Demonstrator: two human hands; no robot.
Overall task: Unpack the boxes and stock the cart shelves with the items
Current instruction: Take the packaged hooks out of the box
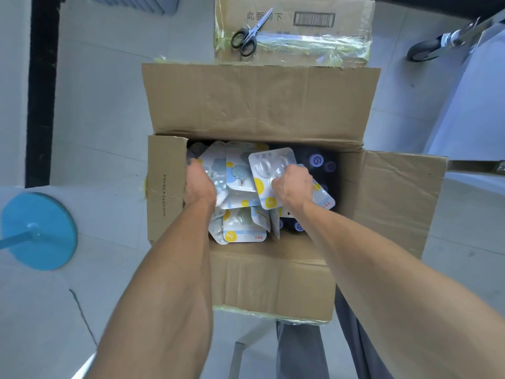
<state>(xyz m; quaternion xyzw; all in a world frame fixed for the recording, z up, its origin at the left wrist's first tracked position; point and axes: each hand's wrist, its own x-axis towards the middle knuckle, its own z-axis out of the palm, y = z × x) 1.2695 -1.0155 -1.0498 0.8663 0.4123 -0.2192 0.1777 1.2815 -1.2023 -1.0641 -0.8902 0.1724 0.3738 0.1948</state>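
The right hand's fingers point(281, 175) are curled over the near edge of a blister pack point(269, 170), pinching it and tipping it up above the heap; the right hand point(293, 184) sits over the middle of the open box point(262, 277). The left hand point(199, 184) reaches down into the box's left side, its fingers bent around the edge of some packs point(218, 170), though their tips are hidden under the cards and how firmly they grip cannot be told. The packs lie loose and overlapping in the left and middle of the box, white cards with yellow dots and pale blue prints under clear plastic. To their right, in the same box, are dark items point(319, 162) with round white swirl marks. All four flaps are folded outward. Beyond the far flap stands a second box point(300, 12), taped shut, with black-handled scissors point(247, 34) lying on its top near the left end. A caster wheel point(425, 50) shows at the upper right, and a blue round base point(38, 231) sits on the pale floor point(103, 105) to the left.
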